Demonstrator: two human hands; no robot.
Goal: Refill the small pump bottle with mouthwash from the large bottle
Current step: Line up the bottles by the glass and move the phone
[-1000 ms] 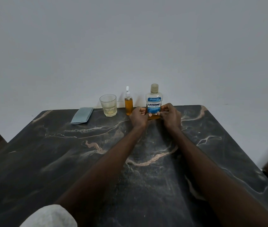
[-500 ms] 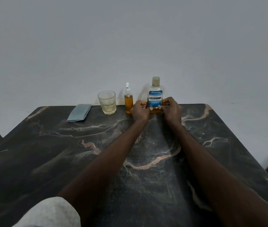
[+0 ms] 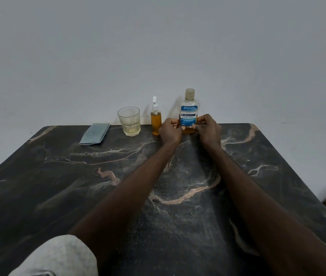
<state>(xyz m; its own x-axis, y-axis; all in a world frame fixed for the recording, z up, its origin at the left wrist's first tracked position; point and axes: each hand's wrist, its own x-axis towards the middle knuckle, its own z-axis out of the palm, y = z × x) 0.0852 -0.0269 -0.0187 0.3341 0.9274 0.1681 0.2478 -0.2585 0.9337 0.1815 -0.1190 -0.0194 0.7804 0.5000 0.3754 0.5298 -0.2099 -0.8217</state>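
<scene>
The large mouthwash bottle (image 3: pixel 188 110) has a blue Listerine label, a pale cap and amber liquid low in its base. It stands upright at the table's far edge. My left hand (image 3: pixel 170 130) grips its lower left side and my right hand (image 3: pixel 208 129) grips its lower right side, thumbs on the front below the label. Just left of my left hand stands the small pump bottle (image 3: pixel 156 121), amber-filled, with a white pump top in place.
A clear glass tumbler (image 3: pixel 129 120) with a little pale liquid stands left of the pump bottle. A folded blue-grey cloth (image 3: pixel 95 133) lies further left. The dark marble table (image 3: pixel 78 176) meets a plain white wall behind the bottles.
Both hands have kept their hold on the large bottle at the same spot. The bottle looks slightly raised compared with a second ago; the camera has also tilted a little.
</scene>
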